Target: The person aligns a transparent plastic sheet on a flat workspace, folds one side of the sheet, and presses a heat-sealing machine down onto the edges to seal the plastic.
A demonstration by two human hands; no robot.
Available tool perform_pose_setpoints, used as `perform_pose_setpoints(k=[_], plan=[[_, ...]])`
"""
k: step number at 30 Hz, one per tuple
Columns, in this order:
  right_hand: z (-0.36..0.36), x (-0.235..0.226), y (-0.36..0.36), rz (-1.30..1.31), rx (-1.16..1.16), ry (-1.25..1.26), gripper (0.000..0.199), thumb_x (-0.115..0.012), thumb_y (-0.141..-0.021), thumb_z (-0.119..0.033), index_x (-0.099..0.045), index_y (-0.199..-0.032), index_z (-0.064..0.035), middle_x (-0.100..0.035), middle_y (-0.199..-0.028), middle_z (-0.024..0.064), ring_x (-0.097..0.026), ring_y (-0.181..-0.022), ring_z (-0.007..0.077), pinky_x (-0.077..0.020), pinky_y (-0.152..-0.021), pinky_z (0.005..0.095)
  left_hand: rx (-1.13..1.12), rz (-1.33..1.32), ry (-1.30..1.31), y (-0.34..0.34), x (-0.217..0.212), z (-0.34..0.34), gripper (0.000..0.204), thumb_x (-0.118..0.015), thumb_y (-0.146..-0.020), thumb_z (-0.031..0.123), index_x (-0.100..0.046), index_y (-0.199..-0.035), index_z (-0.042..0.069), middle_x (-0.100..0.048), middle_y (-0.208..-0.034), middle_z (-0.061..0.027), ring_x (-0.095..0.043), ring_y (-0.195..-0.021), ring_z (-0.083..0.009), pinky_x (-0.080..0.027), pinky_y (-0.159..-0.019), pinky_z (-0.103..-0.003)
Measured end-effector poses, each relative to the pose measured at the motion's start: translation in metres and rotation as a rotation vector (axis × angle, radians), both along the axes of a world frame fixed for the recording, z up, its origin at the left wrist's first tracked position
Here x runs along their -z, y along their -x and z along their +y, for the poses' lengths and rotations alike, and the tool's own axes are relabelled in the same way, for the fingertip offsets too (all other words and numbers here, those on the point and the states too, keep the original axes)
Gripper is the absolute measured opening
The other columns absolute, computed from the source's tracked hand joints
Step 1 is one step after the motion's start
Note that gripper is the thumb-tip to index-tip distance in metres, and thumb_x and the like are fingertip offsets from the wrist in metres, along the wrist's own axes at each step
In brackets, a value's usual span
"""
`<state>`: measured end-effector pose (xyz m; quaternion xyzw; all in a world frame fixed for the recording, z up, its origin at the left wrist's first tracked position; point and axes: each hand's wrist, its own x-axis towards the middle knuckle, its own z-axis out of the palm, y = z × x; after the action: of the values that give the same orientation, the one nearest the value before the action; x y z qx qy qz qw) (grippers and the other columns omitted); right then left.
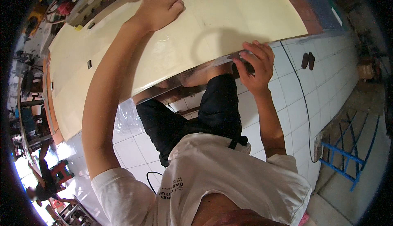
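A large cream sheet [118, 58] is spread over the table in front of me, with a glossy surface and a few creases. My left hand [161, 8] lies flat toward its far side, fingers stretched out on the surface. At the near right edge, my right hand [257, 66] is raised with bent fingers and its thumb apart. Its fingertips are at or just beside the table edge [223, 60]; whether they touch it I cannot tell. A shiny, see-through strip runs along that edge. The right hand casts a shadow on the sheet.
Small dark pieces [89, 64] sit on the sheet's left part. Tools and red items [65, 7] crowd the far left. A black cable [301, 89] crosses the white tiles, near dark slippers [308, 61] and a blue metal frame [346, 156]. Another person [45, 181] is at lower left.
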<state>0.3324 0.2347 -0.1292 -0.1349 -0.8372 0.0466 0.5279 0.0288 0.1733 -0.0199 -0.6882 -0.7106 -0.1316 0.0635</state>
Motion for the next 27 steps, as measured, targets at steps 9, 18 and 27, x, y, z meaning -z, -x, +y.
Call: perform_pose_setpoints(k=[9,18,27], plan=[[-0.016,-0.003,0.005,-0.073,0.066,0.034,0.027,-0.069,-0.089,-0.008,-0.067,-0.115,-0.0147,-0.065,-0.125,0.0047,-0.056,-0.123,0.0319,-0.0396,-0.106,0.0519,-0.264,0.359,-0.264,-0.002,0.013,-0.013,0.062,-0.055,-0.089,0.04,-0.047,-0.146,0.017,-0.055,-0.136,-0.0134,-0.05,-0.13,-0.0347,-0.028,-0.115,-0.06],[-0.032,-0.014,0.008,-0.015,0.018,0.166,0.018,-0.063,-0.094,-0.007,-0.069,-0.111,-0.0095,-0.066,-0.126,0.009,-0.056,-0.127,0.0347,-0.039,-0.11,0.0516,-0.28,-0.084,-0.133,-0.044,-0.003,-0.178,0.04,-0.061,-0.092,0.036,-0.066,-0.122,0.01,-0.062,-0.127,-0.0138,-0.056,-0.122,-0.0302,-0.029,-0.113,-0.058],[-0.039,-0.025,0.008,0.019,0.068,0.221,0.016,-0.061,-0.095,-0.001,-0.071,-0.106,-0.0007,-0.07,-0.119,0.0147,-0.06,-0.122,0.0353,-0.0458,-0.104,0.0453,-0.188,-0.214,-0.231,-0.039,0.016,-0.211,0.046,-0.066,-0.09,0.04,-0.064,-0.126,0.01,-0.055,-0.137,-0.0156,-0.05,-0.131,-0.0342,-0.031,-0.115,-0.054]])
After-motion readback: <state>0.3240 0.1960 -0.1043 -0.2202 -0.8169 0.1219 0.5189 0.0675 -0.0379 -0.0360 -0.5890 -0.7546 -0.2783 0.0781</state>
